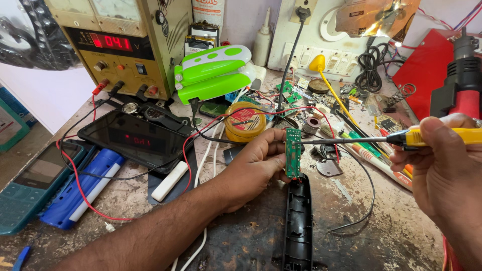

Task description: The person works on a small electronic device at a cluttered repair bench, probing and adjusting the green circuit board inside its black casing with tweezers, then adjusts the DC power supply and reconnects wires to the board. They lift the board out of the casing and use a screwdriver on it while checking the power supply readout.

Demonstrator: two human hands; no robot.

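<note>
My left hand (253, 165) pinches a small green circuit board (293, 152) and holds it upright above a long black plastic casing (298, 226) that lies on the bench. My right hand (444, 170) grips a yellow-handled soldering iron (401, 139). Its thin metal tip touches the upper part of the board from the right. Red and black wires run from the board's top toward the back left.
A yellow bench power supply (125, 45) with a red display stands at the back left. In front of it lie a black phone (135, 138), a blue case (80, 188) and a teal phone (30, 183). A green-and-white device (213, 70), a solder tin (244, 123) and small parts crowd the middle.
</note>
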